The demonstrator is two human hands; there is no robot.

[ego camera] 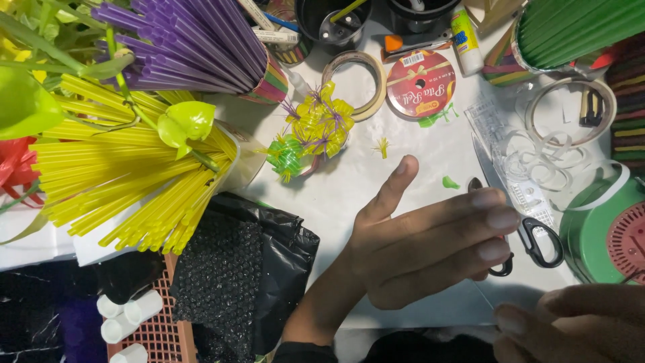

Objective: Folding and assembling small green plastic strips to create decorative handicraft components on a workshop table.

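Left hand (430, 245) spread flat and open above the white bench (356, 181), fingers straight and pointing toward the right edge, thumb raised toward the far edge; grip wide, holding nothing. Right hand (571, 323) low at the near right corner, only partly in view, fingers curled inward; grip there cannot be told, nor whether anything sits inside it.

Black-handled scissors (531, 235) lying on the bench just beyond the left fingertips, partly hidden under them: handle loops toward the near edge, silver blade running up and away toward the far edge, long axis slightly slanted leftward at the tip. Loops just beside the left fingertips and not far above the right hand, so both hands close, the left nearer.

Small yellow and green flowers of cut plastic straw (316, 131) resting farther off, toward the far edge, left of the thumb and well apart from both hands. Bundle of yellow straws (127, 181) at the left edge, purple straws (195, 40) behind it, red ribbon spool (421, 82) and roll of tape (355, 84) near the far edge
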